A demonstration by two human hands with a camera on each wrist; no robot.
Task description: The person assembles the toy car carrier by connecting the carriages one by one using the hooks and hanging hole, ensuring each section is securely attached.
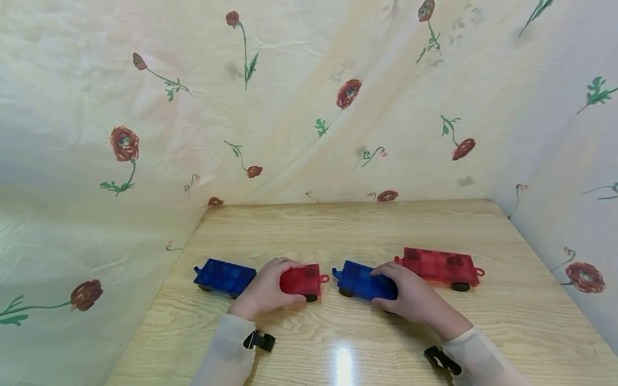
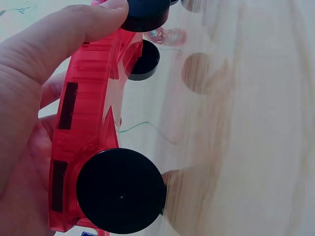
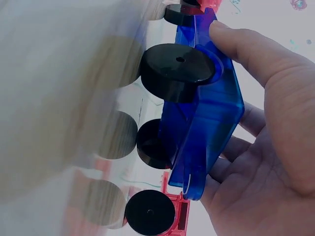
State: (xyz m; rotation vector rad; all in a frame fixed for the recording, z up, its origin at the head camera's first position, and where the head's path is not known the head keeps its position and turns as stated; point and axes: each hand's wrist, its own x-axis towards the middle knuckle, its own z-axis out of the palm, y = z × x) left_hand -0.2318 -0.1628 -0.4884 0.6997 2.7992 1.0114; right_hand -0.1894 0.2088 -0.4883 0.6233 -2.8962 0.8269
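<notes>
A red translucent toy train car [image 1: 300, 280] with black wheels and a ring at its right end is gripped from above by my left hand [image 1: 270, 287]. In the left wrist view the thumb presses the side of the red car [image 2: 81, 113]. My right hand [image 1: 410, 292] grips a blue translucent toy car [image 1: 359, 279], its hook pointing left at the red car's ring with a small gap between. The right wrist view shows the thumb on one side of the blue car [image 3: 211, 113] and fingers on the other, its wheels at the tabletop.
A second blue car [image 1: 224, 276] stands left, partly behind my left hand. Another red car [image 1: 439, 266] stands at the right, beyond my right hand. All are on a wood-grain table [image 1: 333, 225], with a flowered cloth [image 1: 289, 107] hanging behind and at the sides.
</notes>
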